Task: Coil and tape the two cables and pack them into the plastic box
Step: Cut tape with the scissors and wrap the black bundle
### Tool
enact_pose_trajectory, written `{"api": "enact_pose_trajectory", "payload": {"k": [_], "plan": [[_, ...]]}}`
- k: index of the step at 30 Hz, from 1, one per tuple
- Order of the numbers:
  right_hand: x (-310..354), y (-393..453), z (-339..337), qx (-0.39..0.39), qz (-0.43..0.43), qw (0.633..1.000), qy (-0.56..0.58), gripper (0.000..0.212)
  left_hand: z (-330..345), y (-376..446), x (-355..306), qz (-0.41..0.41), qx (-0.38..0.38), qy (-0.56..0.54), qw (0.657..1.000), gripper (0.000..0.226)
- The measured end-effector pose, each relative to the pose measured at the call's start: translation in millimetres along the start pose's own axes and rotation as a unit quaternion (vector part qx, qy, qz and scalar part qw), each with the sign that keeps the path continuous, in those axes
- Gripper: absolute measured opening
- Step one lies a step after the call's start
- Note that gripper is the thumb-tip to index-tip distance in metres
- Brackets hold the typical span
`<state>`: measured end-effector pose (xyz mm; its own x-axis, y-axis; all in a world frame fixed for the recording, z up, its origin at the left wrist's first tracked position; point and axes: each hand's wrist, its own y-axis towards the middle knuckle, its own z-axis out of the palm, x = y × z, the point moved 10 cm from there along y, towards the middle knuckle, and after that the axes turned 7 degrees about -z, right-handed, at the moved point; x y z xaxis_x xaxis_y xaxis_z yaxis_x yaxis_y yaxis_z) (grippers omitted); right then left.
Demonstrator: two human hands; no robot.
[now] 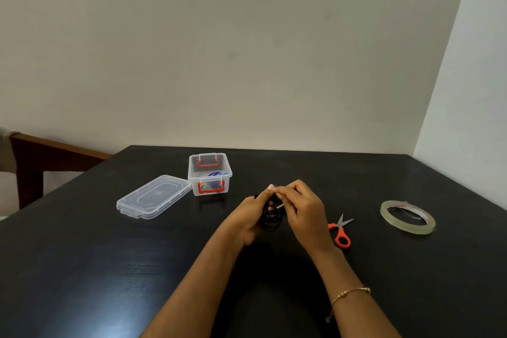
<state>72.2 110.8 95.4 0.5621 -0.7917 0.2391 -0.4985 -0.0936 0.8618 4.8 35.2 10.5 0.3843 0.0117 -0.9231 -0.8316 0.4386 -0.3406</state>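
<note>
While both hands meet above the middle of the black table [109,269], a coiled black cable [270,221] sits between them, lifted just off the surface. Left hand [253,217] wraps round the coil's left side, fingers curled about the loops. Right hand [304,210] pinches at the top of the coil, thumb and fingertips closed together on something small; whether tape or the cable end, cannot tell. A short pale, ribbed piece shows between the two hands, near the coil's upper right.

Plastic box [210,174], clear with red latches, stands open beyond the coil and to its left, well apart. Something blue lies inside it, likely the other cable, though detail is too blurred to confirm. Clear lid [153,196] lies flat just left of the box, touching or nearly so.

Orange-handled scissors [340,230] lie on the table just right of the coil, beside the right wrist. Tape roll [407,217] lies flat farther right of the coil, beyond the scissors. Thin gold bracelet [349,292] on the right forearm.
</note>
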Motion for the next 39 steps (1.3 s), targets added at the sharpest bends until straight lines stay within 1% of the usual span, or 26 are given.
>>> {"api": "enact_pose_trajectory", "payload": {"k": [3,6,10,14,16,20,22,26,28,31,33,35,36,37,39], "plan": [[4,-1,4,0.044,-0.02,0.999,-0.01,0.031,-2,-2,4,-0.036,0.016,-0.028,0.999,0.032],[6,-2,8,0.081,-0.037,0.995,-0.036,0.015,-7,-3,5,-0.057,0.014,-0.05,0.997,0.031],[5,-5,13,0.121,-0.046,0.99,-0.061,0.023,-12,-4,8,-0.077,0.006,-0.056,0.995,0.031],[2,-10,20,0.15,-0.033,0.986,-0.057,0.032,-17,-7,7,-0.081,-0.01,-0.07,0.994,0.03],[1,-9,19,0.136,-0.007,0.99,-0.037,0.029,-17,-7,4,-0.07,-0.009,-0.072,0.995,0.03],[-5,-7,10,0.067,0.045,0.996,-0.041,0.029,-15,-3,-4,-0.025,-0.008,-0.06,0.998,0.032],[-4,-8,9,0.046,0.055,0.996,-0.052,0.029,-14,-2,-8,0.005,-0.012,-0.049,0.999,0.032],[5,-7,5,0.005,0.045,0.995,-0.087,0.027,-11,-3,-16,0.056,-0.023,-0.032,0.998,0.034],[2,-7,3,-0.008,0.062,0.994,-0.087,0.026,-9,-6,-23,0.083,-0.027,-0.036,0.996,0.032],[-4,-6,2,-0.012,0.103,0.994,-0.041,0.024,-8,-10,-30,0.124,-0.031,-0.032,0.991,0.03],[-11,-6,2,-0.017,0.155,0.987,0.035,0.024,-7,-12,-34,0.148,-0.035,-0.021,0.988,0.031],[-23,-10,5,-0.024,0.239,0.962,0.129,0.022,-7,-14,-37,0.167,-0.037,0.002,0.985,0.033],[-28,-13,7,-0.027,0.272,0.949,0.156,0.019,-7,-14,-39,0.176,-0.04,0.015,0.983,0.032],[-30,-15,8,-0.025,0.29,0.943,0.161,0.018,-6,-15,-40,0.186,-0.044,0.029,0.981,0.031],[-31,-16,10,-0.003,0.291,0.947,0.136,0.021,-6,-17,-43,0.205,-0.051,0.054,0.976,0.027]]}}
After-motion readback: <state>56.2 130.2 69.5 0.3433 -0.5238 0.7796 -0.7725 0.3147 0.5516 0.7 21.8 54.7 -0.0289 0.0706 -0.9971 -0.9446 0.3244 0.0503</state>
